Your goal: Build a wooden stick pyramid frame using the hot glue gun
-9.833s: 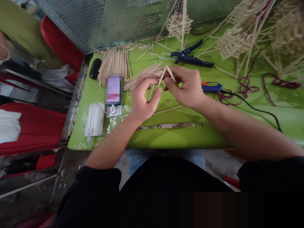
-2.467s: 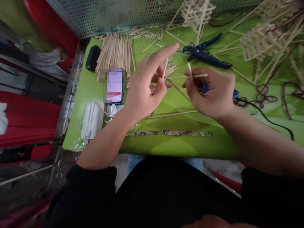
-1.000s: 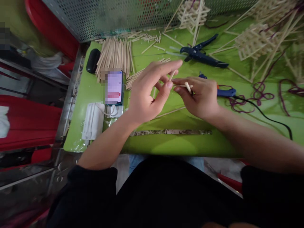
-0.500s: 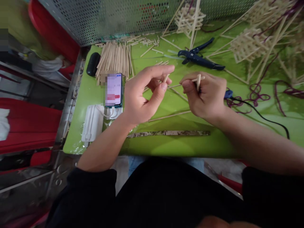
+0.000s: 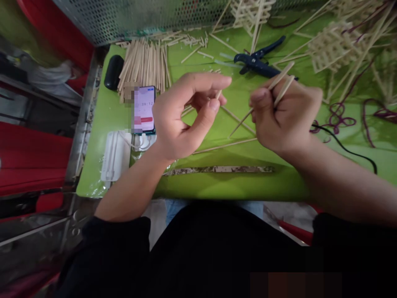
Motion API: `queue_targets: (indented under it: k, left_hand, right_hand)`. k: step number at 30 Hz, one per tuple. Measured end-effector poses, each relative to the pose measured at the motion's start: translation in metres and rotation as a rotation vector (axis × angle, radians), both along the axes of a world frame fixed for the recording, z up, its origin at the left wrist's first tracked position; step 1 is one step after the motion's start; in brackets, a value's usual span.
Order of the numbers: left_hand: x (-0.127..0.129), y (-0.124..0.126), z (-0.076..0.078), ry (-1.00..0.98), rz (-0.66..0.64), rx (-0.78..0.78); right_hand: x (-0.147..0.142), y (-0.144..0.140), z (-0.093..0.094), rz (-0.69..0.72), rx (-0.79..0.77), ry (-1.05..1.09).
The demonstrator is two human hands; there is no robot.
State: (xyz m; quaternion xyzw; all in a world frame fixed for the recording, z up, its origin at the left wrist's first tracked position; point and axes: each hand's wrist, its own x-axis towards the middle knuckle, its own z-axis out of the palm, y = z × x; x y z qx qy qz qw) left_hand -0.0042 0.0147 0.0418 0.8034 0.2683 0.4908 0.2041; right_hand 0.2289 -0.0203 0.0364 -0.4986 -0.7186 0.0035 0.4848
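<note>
Right hand (image 5: pixel 287 118) is gripping 2 thin pale sticks (image 5: pixel 281 85) in a closed fist; they are sticking out toward 1 o'clock, 1 also running down toward 7 o'clock. Left hand (image 5: pixel 182 114) is pinching a short stick stub (image 5: pixel 218 94) between thumb and fingers. At 12 o'clock, blue cutters (image 5: pixel 259 62) are lying on the green table (image 5: pixel 217 186).

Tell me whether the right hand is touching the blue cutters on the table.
Cannot tell. In the head view the right hand overlaps the blue cutters, hiding any gap between them.
</note>
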Motion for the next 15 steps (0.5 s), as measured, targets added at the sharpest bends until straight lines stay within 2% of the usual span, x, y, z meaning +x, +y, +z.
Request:
queue_targets:
  k: [5, 9, 12, 15]
  left_hand:
    - [-0.001, 0.002, -0.001, 0.073, -0.020, 0.017]
    - [-0.001, 0.002, 0.001, 0.041, -0.034, 0.038]
    - [0.000, -0.001, 0.003, 0.028, -0.035, 0.045]
    - [0.002, -0.003, 0.006, 0.015, -0.054, 0.053]
  right_hand:
    - [0.000, -0.003, 0.009, 0.039, -0.008, 0.017]
    - [-0.002, -0.006, 0.013, 0.075, -0.041, 0.038]
    - [-0.003, -0.006, 0.011, 0.137, -0.112, 0.053]
    - [-0.002, -0.002, 0.007, 0.118, -0.051, 0.122]
